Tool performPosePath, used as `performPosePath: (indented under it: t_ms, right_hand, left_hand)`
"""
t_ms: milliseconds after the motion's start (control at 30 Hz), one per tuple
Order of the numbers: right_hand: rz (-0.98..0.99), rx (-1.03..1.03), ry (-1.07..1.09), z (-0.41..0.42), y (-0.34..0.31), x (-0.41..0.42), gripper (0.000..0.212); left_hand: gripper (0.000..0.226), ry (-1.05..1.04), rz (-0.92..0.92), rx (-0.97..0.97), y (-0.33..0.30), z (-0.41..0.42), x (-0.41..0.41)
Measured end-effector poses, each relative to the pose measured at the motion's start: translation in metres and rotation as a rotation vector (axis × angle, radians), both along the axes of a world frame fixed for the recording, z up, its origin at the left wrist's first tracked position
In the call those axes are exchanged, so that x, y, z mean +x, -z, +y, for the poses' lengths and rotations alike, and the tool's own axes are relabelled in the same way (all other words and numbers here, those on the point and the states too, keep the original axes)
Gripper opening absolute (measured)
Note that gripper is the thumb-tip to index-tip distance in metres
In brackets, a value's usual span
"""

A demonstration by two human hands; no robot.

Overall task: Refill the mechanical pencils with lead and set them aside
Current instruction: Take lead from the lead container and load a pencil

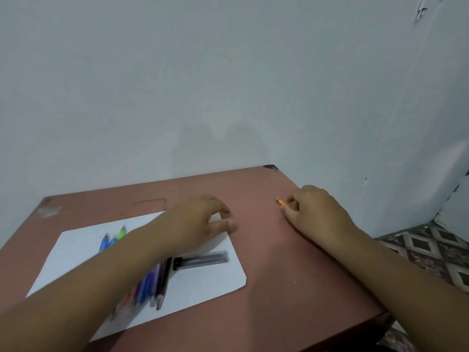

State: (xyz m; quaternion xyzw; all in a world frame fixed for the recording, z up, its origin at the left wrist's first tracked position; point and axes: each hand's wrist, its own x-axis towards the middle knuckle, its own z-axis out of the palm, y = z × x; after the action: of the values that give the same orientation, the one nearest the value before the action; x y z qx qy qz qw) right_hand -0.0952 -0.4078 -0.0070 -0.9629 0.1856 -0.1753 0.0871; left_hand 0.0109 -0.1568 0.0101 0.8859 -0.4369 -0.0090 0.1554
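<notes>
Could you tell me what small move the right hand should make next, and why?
Probably lay the orange pencil down on the bare table: the right hand pinches it low over the surface, away from the pile of pencils on the paper.

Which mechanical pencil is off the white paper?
The orange-tipped pencil pinched in the right hand, over bare table; the others lie on the paper.

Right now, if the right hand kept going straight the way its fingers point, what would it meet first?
The right hand points up-left across the table, pinching an orange pencil. Ahead lies only bare tabletop, then the wall. The way looks free up to the wall, though depth is hard to judge.
</notes>
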Motion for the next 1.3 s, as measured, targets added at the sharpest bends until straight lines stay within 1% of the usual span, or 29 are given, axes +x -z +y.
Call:
performPosePath:
  t_ms: [100,167,300,400,533,633,700,900,967,1033,1100,1167,1233,1267,1300]
  right_hand:
    - [-0.017,-0.028,-0.128,0.017,-0.007,0.006,0.018]
    - [0.007,-0.028,-0.277,0.035,-0.009,0.013,0.015]
    - [0.009,0.034,-0.547,0.075,-0.008,0.028,0.017]
    - [0.007,0.067,-0.736,0.108,-0.008,0.043,0.019]
    - [0.054,0.041,-0.874,0.135,-0.004,0.065,0.021]
    - [0.125,0.031,-0.909,0.141,-0.004,0.075,0.025]
    - [0.133,0.035,-0.928,0.141,-0.001,0.081,0.026]
    - [0.061,-0.128,-0.995,0.131,0.006,0.095,0.018]
    - [0.019,-0.172,-1.034,0.125,0.005,0.096,0.013]
    - [-0.029,-0.196,-1.045,0.118,-0.002,0.096,0.011]
    - [-0.082,-0.167,-0.999,0.108,-0.016,0.094,0.016]
    - [-0.139,-0.116,-0.944,0.1,-0.033,0.094,0.021]
    - [-0.178,-0.044,-0.889,0.096,-0.046,0.098,0.018]
    - [-0.199,0.007,-0.859,0.097,-0.051,0.099,0.016]
    - [-0.217,0.067,-0.824,0.101,-0.054,0.1,0.014]
  left_hand:
    - [0.038,-0.087,-0.043,0.041,-0.004,0.03,0.005]
    - [0.036,-0.137,-0.04,0.051,-0.007,0.054,0.007]
    - [0.032,-0.219,-0.011,0.054,-0.01,0.096,0.007]
    - [0.032,-0.247,0.008,0.043,-0.008,0.119,0.001]
    - [0.034,-0.229,-0.004,0.011,0.003,0.139,0.001]
    - [0.035,-0.212,-0.02,-0.001,0.009,0.144,0.002]
    - [0.036,-0.201,-0.013,-0.028,0.01,0.144,0.002]
    - [0.035,-0.17,-0.031,-0.028,0.01,0.142,-0.001]
    - [0.037,-0.203,0.029,-0.09,0.007,0.139,-0.003]
    - [0.046,-0.255,0.145,-0.178,0.0,0.136,-0.007]
    - [0.05,-0.257,0.234,-0.284,-0.01,0.131,-0.014]
    - [0.04,-0.242,0.292,-0.371,-0.022,0.126,-0.019]
    - [0.029,-0.277,0.359,-0.435,-0.033,0.119,-0.018]
    - [0.027,-0.296,0.365,-0.451,-0.038,0.116,-0.015]
    - [0.026,-0.311,0.324,-0.448,-0.042,0.113,-0.014]
